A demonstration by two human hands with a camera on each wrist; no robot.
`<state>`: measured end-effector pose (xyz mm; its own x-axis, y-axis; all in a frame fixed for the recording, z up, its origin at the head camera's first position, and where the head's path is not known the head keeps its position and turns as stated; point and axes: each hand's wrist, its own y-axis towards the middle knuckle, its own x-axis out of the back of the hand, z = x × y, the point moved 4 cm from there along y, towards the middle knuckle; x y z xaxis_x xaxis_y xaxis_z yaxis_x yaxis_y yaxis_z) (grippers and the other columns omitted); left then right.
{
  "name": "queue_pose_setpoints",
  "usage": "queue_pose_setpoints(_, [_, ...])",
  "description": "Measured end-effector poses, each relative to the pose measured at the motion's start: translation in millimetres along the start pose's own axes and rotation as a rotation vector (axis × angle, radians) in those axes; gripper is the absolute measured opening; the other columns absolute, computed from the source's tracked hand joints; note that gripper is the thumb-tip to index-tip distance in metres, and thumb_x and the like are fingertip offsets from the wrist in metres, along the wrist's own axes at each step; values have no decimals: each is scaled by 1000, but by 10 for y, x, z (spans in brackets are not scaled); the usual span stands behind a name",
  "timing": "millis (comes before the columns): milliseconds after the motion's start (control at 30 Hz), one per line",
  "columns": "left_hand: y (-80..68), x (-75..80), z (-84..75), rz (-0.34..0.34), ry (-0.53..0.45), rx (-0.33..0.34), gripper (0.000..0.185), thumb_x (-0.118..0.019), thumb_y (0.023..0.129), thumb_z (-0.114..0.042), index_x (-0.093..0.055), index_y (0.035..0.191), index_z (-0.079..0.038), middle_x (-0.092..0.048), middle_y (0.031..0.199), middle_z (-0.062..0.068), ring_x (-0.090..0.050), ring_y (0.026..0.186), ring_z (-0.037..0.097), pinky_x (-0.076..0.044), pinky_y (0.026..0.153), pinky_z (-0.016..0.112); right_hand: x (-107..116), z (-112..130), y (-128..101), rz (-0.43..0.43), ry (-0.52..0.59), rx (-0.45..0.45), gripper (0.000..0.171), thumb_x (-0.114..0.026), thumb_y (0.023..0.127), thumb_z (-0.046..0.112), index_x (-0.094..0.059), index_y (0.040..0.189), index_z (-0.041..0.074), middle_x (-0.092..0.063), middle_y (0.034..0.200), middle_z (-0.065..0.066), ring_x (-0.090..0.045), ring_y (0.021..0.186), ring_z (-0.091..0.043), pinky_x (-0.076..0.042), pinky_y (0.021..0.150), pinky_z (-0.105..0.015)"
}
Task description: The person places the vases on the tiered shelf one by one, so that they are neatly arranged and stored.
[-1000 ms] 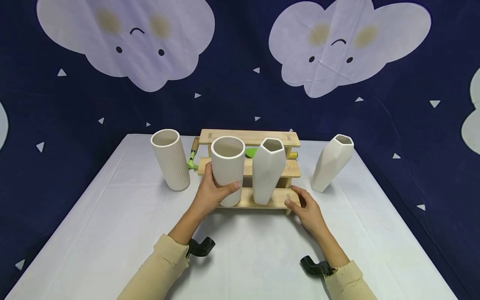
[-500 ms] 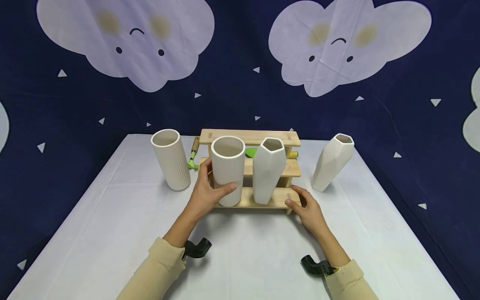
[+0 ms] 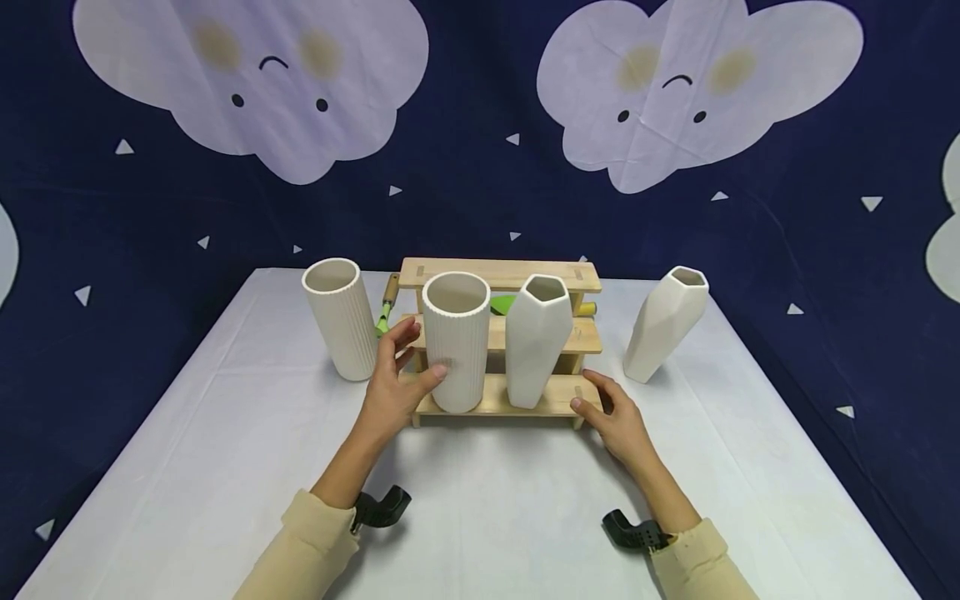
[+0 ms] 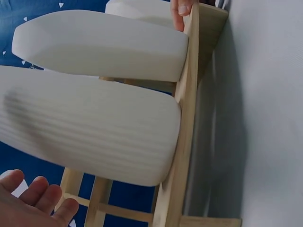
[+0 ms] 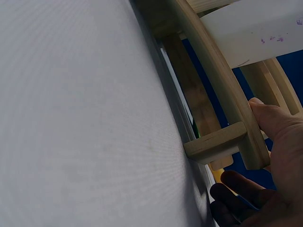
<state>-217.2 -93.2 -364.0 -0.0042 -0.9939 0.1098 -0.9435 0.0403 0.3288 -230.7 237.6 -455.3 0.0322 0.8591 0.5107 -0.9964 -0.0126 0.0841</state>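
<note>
White ceramic is making up four vases in all: two ribbed cylinders and two faceted ones. One ribbed vase (image 3: 456, 342) and one faceted vase (image 3: 536, 342) are standing side by side on the lowest step of a single wooden stepped shelf (image 3: 501, 275), which is sitting near the far edge of the table (image 3: 225, 467), about midway along it. The second ribbed vase (image 3: 342, 319) is standing on the table just left of the shelf, and the second faceted vase (image 3: 665, 324) is standing well apart toward the far right corner.

The left hand (image 3: 393, 379) is hovering with its fingers spread and loose, gripping nothing, its thumb touching or almost touching the ribbed vase on the shelf; which of the two is hard to judge. The right hand (image 3: 615, 417) is resting at the shelf's right front corner, thumb against the lowest board, other fingers loosely bent beneath it in the right wrist view.

Two garden tools are partly showing: a wooden-handled one (image 3: 387, 305) between the left vase and the shelf, and a green blade (image 3: 502, 305) with a yellow handle behind the vases, both mostly hidden. Both wrist views are cutting off the vases' tops.
</note>
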Motion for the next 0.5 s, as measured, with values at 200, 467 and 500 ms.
queue_pose_setpoints(200, [-50,81,19,-47,-2,-65,63,-63,87,-9,-32,141,-4,-39,141,17,-35,133,28,-27,112,47,10,2,-1,6,-6,-17,63,-65,88,37,-42,141,14,-46,141,-14,-46,127,-25,-37,104,-38])
queue_pose_setpoints(467, [-104,186,62,-136,6,-96,48,-59,91,-9,-41,136,-4,-48,134,18,-44,125,23,-31,106,48,8,40,-22,23,9,-28,63,-65,88,34,-41,142,12,-44,143,-16,-45,129,-27,-36,97,-15])
queue_pose_setpoints(500, [-108,199,69,-148,6,-100,47,-59,91,-9,-42,135,-3,-49,133,19,-45,123,22,-32,105,46,11,69,-32,25,15,-31,62,-65,89,32,-41,142,11,-44,143,-17,-45,129,-27,-34,94,-10])
